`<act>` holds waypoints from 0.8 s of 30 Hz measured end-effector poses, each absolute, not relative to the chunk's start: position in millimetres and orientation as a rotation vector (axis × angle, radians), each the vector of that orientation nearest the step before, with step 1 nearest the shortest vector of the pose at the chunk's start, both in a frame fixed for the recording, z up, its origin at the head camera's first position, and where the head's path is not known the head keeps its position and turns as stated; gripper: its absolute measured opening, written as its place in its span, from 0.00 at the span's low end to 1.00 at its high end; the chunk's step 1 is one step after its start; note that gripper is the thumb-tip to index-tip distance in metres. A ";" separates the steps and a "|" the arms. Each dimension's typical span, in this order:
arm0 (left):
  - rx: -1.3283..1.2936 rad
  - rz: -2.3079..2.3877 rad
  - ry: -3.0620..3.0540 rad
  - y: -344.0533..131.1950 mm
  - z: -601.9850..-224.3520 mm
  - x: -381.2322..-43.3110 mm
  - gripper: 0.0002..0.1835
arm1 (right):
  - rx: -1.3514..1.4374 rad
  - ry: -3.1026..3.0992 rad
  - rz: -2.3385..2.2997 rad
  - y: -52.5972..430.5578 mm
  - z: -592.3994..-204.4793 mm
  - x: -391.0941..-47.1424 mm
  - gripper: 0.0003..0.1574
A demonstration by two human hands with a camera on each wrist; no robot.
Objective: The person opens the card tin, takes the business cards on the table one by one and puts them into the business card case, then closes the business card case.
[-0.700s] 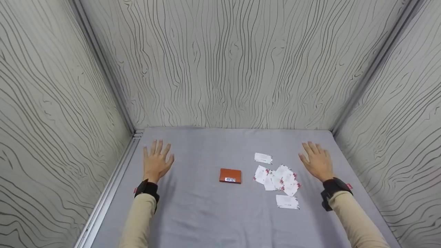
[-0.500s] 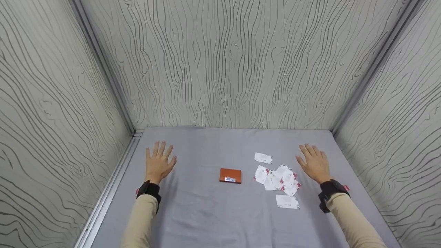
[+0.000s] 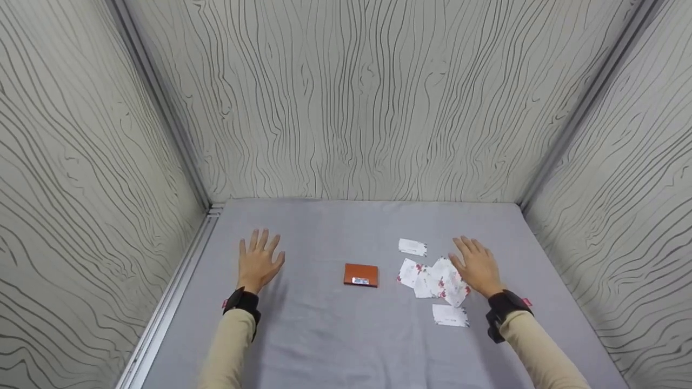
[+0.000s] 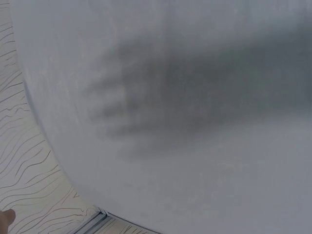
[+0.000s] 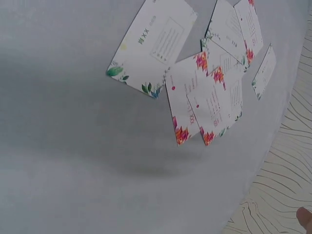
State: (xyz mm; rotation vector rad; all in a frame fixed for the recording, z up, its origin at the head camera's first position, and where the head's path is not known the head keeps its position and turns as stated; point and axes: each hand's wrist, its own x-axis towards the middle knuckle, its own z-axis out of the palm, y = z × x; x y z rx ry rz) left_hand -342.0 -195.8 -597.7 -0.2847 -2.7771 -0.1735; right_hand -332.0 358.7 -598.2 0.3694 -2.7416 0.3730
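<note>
Fingers spread, my left hand (image 3: pixel 259 266) hovers over the left part of the table and holds nothing. My right hand (image 3: pixel 480 268) is held above the right side with straight fingers, its thumb overlapping the edge of a loose pile of cards (image 3: pixel 426 283) in the head view. These are white cards with red flower or green leaf corners and small print, overlapping one another. One single card (image 3: pixel 412 247) lies behind the pile and another card (image 3: pixel 450 315) in front of it. Between the hands lies a flat orange-brown case (image 3: pixel 361 272) with a small shiny patch.
Grey cloth (image 3: pixel 313 335) covers the table, slightly wrinkled at the front. Wood-pattern panels (image 3: pixel 346 108) stand behind and on both sides. A metal rail (image 3: pixel 167 302) runs along the left edge. In the left wrist view, a hand shadow (image 4: pixel 161 97) falls on the cloth.
Both hands have moved inward and a little towards the person, the right hand coming close over the card pile. The cards and the case stay where they were.
</note>
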 end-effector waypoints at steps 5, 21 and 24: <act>-0.295 -0.262 -2.778 -187.2 -604.8 -342.9 0.27 | 0.386 -2.697 0.444 345.7 -612.5 -328.4 0.29; -0.360 -0.333 -2.684 -156.7 -626.2 -339.9 0.23 | 0.357 -2.570 0.688 300.8 -651.8 -319.7 0.21; -0.367 -0.353 -2.684 -149.8 -631.0 -339.6 0.23 | 0.380 -2.566 0.694 291.1 -657.3 -318.5 0.20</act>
